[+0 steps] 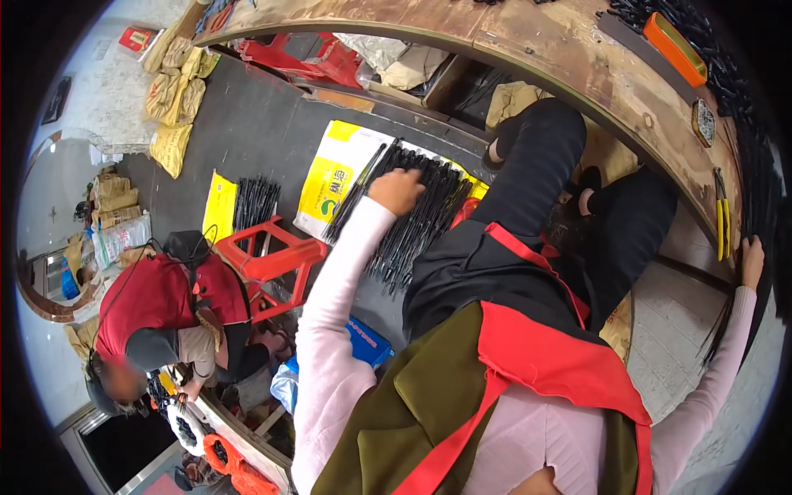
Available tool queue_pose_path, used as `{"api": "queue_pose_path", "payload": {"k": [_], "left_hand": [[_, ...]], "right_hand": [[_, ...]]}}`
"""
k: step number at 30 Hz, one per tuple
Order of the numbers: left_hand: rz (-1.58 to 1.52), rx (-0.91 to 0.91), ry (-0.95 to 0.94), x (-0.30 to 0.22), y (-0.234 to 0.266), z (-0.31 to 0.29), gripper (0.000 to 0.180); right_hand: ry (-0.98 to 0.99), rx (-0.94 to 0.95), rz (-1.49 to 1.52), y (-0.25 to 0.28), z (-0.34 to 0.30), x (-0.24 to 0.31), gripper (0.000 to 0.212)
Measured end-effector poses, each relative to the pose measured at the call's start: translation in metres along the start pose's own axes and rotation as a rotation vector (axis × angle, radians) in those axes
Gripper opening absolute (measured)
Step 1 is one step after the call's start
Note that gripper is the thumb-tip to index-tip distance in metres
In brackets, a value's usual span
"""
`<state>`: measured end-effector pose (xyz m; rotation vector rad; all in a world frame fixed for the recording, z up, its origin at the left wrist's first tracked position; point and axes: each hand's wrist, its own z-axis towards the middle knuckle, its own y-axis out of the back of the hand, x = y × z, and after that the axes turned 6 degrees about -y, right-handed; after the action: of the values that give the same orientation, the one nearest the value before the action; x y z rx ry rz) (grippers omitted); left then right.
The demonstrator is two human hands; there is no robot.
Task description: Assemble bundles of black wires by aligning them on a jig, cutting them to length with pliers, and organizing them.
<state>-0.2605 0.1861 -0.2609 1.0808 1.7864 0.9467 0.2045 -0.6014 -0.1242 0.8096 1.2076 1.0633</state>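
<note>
My left hand (396, 191) reaches out over a row of thin black bundles (421, 223), its fingers curled. Whatever is in them, if anything, I cannot make out. The bundles lie side by side on a white and yellow sack (318, 186) on the floor. At the far right, my right hand (751, 262) is closed on long black strands (755, 190) that hang off the workbench's end. Yellow-handled pliers (723, 219) rest on the bench just left of that hand.
The curved wooden workbench (528, 29) carries an orange tray (675, 49) and a small box of bits (704, 122). A red plastic stool (276, 256) stands left of my arm. A co-worker in a red vest (157, 297) bends over another bench with white and orange rings (221, 454).
</note>
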Motion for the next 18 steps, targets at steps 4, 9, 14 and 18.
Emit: {"api": "queue_pose_path", "payload": {"k": [4,9,14,18], "left_hand": [[-0.038,-0.423,-0.399,-0.127,0.065,-0.028,0.033],[-0.306,-0.432,-0.868,-0.228,0.062,-0.013,0.031],[-0.129,-0.454,-0.960,-0.244,0.049,-0.008,0.033],[-0.035,-0.248,-0.902,-0.248,0.069,-0.006,0.033]], "right_hand": [[0.035,-0.024,-0.031,-0.004,0.005,0.027,0.049],[0.095,-0.355,-0.134,-0.009,0.075,-0.080,0.049],[0.010,-0.128,0.426,0.078,0.161,-0.156,0.048],[-0.277,0.345,0.996,0.113,0.144,0.046,0.033]]}}
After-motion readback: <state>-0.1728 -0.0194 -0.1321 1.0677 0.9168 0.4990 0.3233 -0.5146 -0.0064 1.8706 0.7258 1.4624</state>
